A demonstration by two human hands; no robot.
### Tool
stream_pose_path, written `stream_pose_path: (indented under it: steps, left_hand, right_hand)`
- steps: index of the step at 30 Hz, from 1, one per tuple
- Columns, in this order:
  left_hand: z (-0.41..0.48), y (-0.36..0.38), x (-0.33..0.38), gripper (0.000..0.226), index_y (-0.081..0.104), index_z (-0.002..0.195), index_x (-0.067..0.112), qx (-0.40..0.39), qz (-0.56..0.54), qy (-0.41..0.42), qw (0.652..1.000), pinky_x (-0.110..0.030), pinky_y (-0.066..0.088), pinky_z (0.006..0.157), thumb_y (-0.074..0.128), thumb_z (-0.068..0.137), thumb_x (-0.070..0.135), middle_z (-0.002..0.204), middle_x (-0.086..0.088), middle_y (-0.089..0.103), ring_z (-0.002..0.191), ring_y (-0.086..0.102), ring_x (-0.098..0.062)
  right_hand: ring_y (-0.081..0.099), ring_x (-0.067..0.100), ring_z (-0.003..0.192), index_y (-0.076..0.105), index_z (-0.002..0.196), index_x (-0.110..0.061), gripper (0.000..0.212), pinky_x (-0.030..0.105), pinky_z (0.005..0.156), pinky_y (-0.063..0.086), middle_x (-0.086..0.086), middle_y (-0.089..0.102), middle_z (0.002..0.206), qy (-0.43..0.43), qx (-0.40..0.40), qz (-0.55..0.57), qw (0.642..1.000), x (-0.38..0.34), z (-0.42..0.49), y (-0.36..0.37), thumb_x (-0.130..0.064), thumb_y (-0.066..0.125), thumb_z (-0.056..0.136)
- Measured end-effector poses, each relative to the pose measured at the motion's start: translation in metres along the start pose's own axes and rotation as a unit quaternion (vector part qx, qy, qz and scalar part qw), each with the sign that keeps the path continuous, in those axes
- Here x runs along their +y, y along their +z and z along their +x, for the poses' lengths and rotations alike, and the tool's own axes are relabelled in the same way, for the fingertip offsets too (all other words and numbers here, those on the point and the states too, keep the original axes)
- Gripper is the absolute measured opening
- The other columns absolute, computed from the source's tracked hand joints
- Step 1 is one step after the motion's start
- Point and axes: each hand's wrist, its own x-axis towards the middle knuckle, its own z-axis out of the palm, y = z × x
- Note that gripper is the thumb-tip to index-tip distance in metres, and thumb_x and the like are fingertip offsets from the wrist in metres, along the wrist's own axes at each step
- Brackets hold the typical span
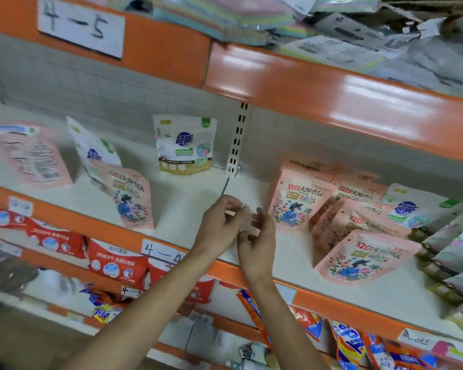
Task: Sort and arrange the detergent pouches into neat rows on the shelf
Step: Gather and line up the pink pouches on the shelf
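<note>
**A:** What do the pouches look like?

**B:** The pink pouches (pixel 292 201) have a blue figure among flowers and red lettering. They sit in a loose heap on the right half of the shelf (pixel 193 193), some upright and some tipped forward. White pouches (pixel 455 249) with gold bases lean in a row at the far right. A lone white pouch (pixel 185 144) stands upright at the back, just left of the slotted post (pixel 237 140). Further left is a leaning pink pouch (pixel 133 198).

**A:** And the hands?

**B:** The left hand (pixel 219 225) and right hand (pixel 257 241) meet fingertip to fingertip over the bare middle, fingers curled. Blur hides whether either pinches anything.

**A:** Room to move?

**B:** Bare shelf runs from the lone white pouch to the pink heap, out to the orange front lip (pixel 332 297), which both wrists cross
</note>
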Motion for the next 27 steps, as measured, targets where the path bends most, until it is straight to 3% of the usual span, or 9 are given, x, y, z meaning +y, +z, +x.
stream_pose_path:
  steps: [2, 6, 10, 13, 16, 18, 23, 27]
  left_hand:
    - [-0.004, -0.025, 0.003, 0.009, 0.061, 0.097, 0.022, 0.021, 0.0, -0.002, 1.0, -0.041, 0.056, 0.082, 0.063, 0.091, 0.029, 0.096, 0.011, 0.064, 0.083, 0.069, -0.016]
    - [-0.016, -0.071, 0.01, 0.009, 0.062, 0.095, 0.021, 0.066, 0.026, 0.018, 0.997, -0.036, 0.055, 0.08, 0.063, 0.091, 0.029, 0.092, 0.007, 0.067, 0.082, 0.067, -0.009]
    - [-0.031, -0.111, 0.018, 0.013, 0.062, 0.098, 0.018, 0.107, 0.057, 0.067, 0.99, -0.028, 0.053, 0.078, 0.06, 0.092, 0.029, 0.091, 0.005, 0.068, 0.087, 0.065, -0.006]
    - [-0.04, -0.14, 0.019, 0.004, 0.063, 0.094, 0.019, 0.145, 0.045, 0.087, 0.985, -0.018, 0.05, 0.07, 0.06, 0.092, 0.021, 0.083, 0.008, 0.068, 0.079, 0.065, -0.002]
    - [-0.046, -0.17, 0.016, 0.004, 0.063, 0.091, 0.015, 0.188, 0.03, 0.09, 0.977, -0.017, 0.049, 0.065, 0.059, 0.09, 0.014, 0.079, 0.007, 0.068, 0.075, 0.065, -0.005]
    - [-0.049, -0.193, 0.01, 0.005, 0.062, 0.089, 0.012, 0.219, 0.039, 0.088, 0.971, -0.017, 0.048, 0.063, 0.058, 0.09, 0.01, 0.079, 0.005, 0.067, 0.074, 0.064, -0.008]
    - [-0.049, -0.233, -0.01, 0.011, 0.059, 0.088, 0.018, 0.24, 0.082, 0.056, 0.966, -0.018, 0.046, 0.062, 0.058, 0.089, 0.007, 0.079, 0.01, 0.063, 0.069, 0.058, -0.002]
    - [-0.047, -0.246, -0.036, 0.007, 0.058, 0.096, 0.014, 0.228, 0.129, -0.001, 0.965, -0.026, 0.044, 0.063, 0.059, 0.09, 0.012, 0.084, 0.006, 0.06, 0.068, 0.055, -0.01]
  right_hand:
    - [0.053, 0.011, 0.115, 0.047, 0.134, -0.012, 0.055, 0.017, 0.085, 0.05, 0.004, 0.055, 0.128, -0.015, -0.037, 0.013, 0.999, -0.01, -0.003, 0.022, -0.015, 0.051, 0.079]
    - [0.06, 0.008, 0.105, 0.056, 0.116, -0.024, 0.041, 0.024, 0.086, 0.051, -0.003, 0.063, 0.113, -0.068, -0.104, 0.042, 0.991, -0.037, -0.011, 0.067, -0.004, 0.052, 0.08]
    - [0.063, 0.007, 0.106, 0.058, 0.124, -0.013, 0.044, 0.014, 0.08, 0.051, -0.001, 0.066, 0.115, -0.092, -0.183, 0.071, 0.976, -0.055, -0.021, 0.107, -0.004, 0.055, 0.082]
    - [0.062, 0.008, 0.11, 0.058, 0.124, -0.015, 0.042, 0.017, 0.083, 0.053, -0.002, 0.066, 0.118, -0.088, -0.211, 0.084, 0.97, -0.064, -0.026, 0.128, -0.018, 0.06, 0.082]
    - [0.059, 0.012, 0.112, 0.055, 0.123, -0.022, 0.047, 0.033, 0.085, 0.057, -0.003, 0.062, 0.12, -0.042, -0.203, 0.079, 0.975, -0.064, -0.026, 0.143, -0.024, 0.067, 0.079]
    - [0.055, 0.017, 0.118, 0.052, 0.129, -0.015, 0.051, 0.04, 0.088, 0.057, 0.002, 0.058, 0.127, -0.019, -0.191, 0.055, 0.98, -0.061, -0.025, 0.148, -0.022, 0.068, 0.082]
    - [0.056, 0.021, 0.115, 0.056, 0.122, -0.005, 0.031, 0.041, 0.089, 0.055, 0.008, 0.057, 0.123, -0.037, -0.173, 0.003, 0.984, -0.059, -0.02, 0.15, -0.017, 0.06, 0.095]
    - [0.063, 0.016, 0.103, 0.061, 0.112, -0.009, 0.019, 0.041, 0.084, 0.057, 0.004, 0.065, 0.111, -0.051, -0.177, -0.006, 0.983, -0.058, -0.017, 0.149, -0.019, 0.054, 0.098]
